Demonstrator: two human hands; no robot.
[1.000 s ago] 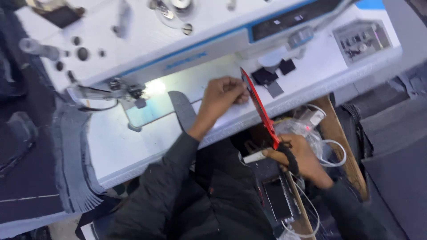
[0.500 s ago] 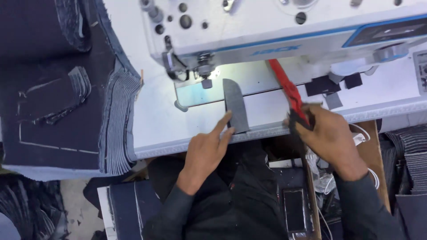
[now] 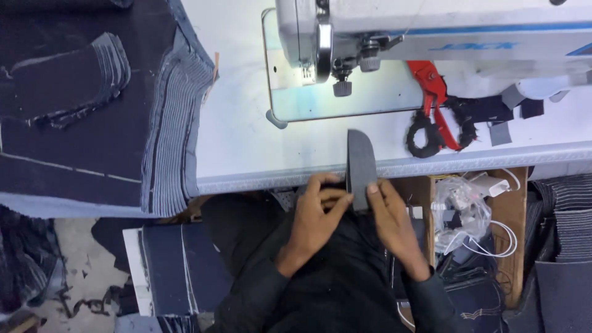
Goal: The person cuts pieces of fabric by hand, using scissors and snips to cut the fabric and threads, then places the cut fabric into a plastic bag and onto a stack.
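A narrow grey denim strip lies across the front edge of the white sewing table, its near end hanging over my lap. My left hand and my right hand both pinch that near end, fingers closed on the fabric. Red-handled scissors lie on the table to the right of the strip, away from both hands. The white sewing machine stands at the back, its needle area just beyond the strip's far end.
A tall stack of dark denim pieces covers the table's left end. Small dark fabric scraps lie by the scissors. Below the table at right are a wooden box with a plastic bag and white cables and more denim stacks.
My right hand has put the red scissors down on the table and come to the strip. Both hands now hold the strip's near end at the table edge. The view shifted left.
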